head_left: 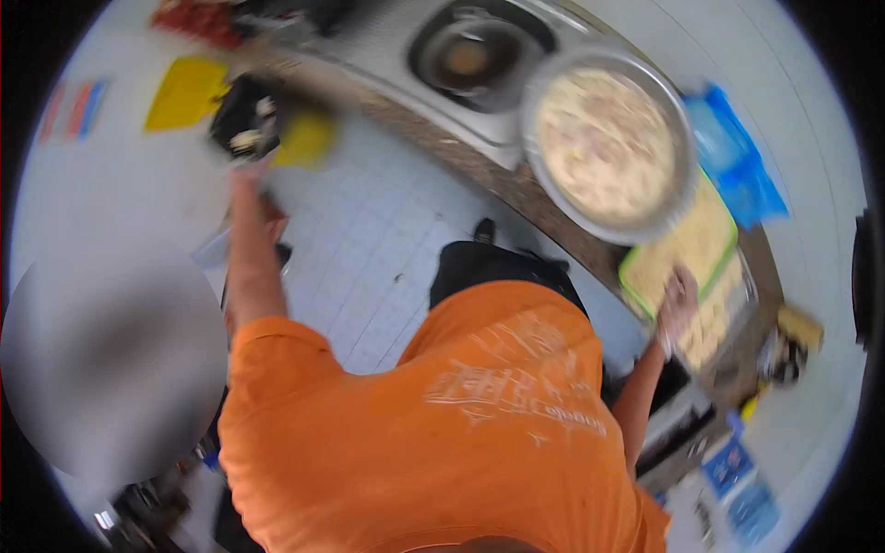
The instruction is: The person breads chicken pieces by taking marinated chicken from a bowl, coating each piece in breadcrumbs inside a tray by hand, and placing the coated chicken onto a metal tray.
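Observation:
My left hand (251,168) is stretched far out to the left, at the near edge of a black container or bag (247,120) with pale pieces on it. Motion blur hides whether its fingers grip the edge. In a clear plastic glove, my right hand (678,309) hovers over or rests at the rim of a green-edged tray (687,244) of pale yellow crumbs. Its fingers look loosely bent, with nothing visible in them. Below it lie rows of breaded pieces (705,334). A large metal bowl (684,152) holds pale slices in a creamy mix (604,143).
The steel sink (424,55) lies beside the bowl on a brown counter (415,115). A blue plastic bag (737,161) sits behind the tray. Yellow panels (184,92) flank the black thing. At the left edge, a large grey blurred circle (115,359) covers part of the view.

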Action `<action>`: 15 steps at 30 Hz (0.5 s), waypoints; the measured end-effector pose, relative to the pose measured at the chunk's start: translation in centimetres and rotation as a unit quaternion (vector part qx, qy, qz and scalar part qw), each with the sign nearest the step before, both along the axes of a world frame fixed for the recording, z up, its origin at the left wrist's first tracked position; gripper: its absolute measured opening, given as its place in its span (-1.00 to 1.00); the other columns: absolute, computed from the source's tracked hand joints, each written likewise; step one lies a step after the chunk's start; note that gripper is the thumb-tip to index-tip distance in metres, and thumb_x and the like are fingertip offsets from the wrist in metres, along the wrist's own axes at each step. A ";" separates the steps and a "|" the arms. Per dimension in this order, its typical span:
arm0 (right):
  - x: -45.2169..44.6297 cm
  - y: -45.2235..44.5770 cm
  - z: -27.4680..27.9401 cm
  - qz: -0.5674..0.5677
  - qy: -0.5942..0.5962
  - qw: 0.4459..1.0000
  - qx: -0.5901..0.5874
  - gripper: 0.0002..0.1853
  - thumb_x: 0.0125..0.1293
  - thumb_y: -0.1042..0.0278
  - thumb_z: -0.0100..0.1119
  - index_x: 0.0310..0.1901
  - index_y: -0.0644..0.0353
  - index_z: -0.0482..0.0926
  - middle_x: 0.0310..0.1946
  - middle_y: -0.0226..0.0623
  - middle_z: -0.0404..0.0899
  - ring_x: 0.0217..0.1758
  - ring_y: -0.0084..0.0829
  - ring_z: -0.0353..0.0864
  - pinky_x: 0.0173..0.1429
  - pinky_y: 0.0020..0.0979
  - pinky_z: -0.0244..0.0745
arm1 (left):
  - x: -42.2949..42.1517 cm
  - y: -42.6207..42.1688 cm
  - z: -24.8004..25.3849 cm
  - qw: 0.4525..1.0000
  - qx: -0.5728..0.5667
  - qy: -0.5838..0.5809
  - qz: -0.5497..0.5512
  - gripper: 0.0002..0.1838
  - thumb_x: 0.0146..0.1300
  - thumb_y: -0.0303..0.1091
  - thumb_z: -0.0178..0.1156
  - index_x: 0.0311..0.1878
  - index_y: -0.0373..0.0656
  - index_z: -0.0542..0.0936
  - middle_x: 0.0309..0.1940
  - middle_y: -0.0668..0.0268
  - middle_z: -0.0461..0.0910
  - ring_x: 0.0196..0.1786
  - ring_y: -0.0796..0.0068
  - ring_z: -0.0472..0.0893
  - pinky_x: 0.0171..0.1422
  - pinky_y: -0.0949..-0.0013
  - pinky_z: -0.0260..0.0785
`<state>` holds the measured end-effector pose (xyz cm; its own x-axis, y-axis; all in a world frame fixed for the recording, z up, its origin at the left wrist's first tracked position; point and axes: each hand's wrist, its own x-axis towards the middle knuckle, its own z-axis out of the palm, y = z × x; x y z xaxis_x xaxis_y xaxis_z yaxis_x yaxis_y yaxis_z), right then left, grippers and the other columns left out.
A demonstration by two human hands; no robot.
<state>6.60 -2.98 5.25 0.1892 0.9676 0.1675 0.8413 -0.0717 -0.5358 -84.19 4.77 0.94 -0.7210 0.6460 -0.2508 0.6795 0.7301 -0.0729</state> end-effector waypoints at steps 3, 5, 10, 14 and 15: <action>-1.4 0.9 1.0 -0.029 0.038 0.999 0.000 -0.62 0.32 0.39 0.10 0.12 0.29 0.67 0.08 -0.12 0.71 0.24 -0.18 0.64 0.40 -0.23 0.46 | -2.8 2.5 -0.1 0.933 -0.260 0.058 -0.243 -0.25 0.37 0.30 0.11 0.41 -0.09 0.51 0.37 0.04 0.52 0.35 -0.02 0.54 0.47 0.09 0.36; -1.8 1.6 -0.4 -0.056 0.059 0.996 0.046 -0.73 0.31 0.49 0.17 0.02 0.25 0.72 0.01 -0.05 0.73 0.14 -0.10 0.69 0.31 -0.18 0.52 | -0.6 4.7 -3.7 0.982 0.146 -0.084 -0.089 -0.34 0.47 0.15 0.03 0.44 -0.13 0.43 0.40 0.05 0.47 0.38 0.05 0.50 0.43 0.07 0.39; -6.2 3.0 3.9 -0.183 0.346 0.917 -0.075 -0.79 0.38 0.48 0.17 -0.03 0.31 0.71 -0.18 -0.10 0.76 -0.12 -0.24 0.74 0.10 -0.25 0.60 | 27.5 5.7 -0.4 0.763 0.414 -0.494 -0.036 -0.42 0.58 -0.01 -0.06 0.44 -0.26 0.37 0.25 0.13 0.52 0.29 0.24 0.52 0.38 0.16 0.42; -4.4 5.1 0.0 -0.202 0.467 0.856 0.093 -0.74 0.43 0.52 0.17 0.09 0.38 0.63 -0.07 -0.20 0.70 -0.14 -0.43 0.70 -0.02 -0.37 0.67 | 47.8 3.6 3.6 0.729 0.329 -0.531 -0.281 -0.52 0.61 -0.01 -0.02 0.29 -0.19 0.55 0.15 0.14 0.60 0.22 0.25 0.58 0.33 0.24 0.43; -3.8 5.6 -0.6 -0.226 0.454 0.855 0.110 -0.72 0.42 0.54 0.18 0.12 0.39 0.62 -0.01 -0.18 0.69 -0.09 -0.42 0.69 0.01 -0.36 0.66 | 52.2 2.9 5.3 0.714 0.279 -0.520 -0.376 -0.55 0.58 -0.05 0.05 0.29 -0.18 0.55 0.17 0.17 0.60 0.23 0.32 0.56 0.32 0.27 0.43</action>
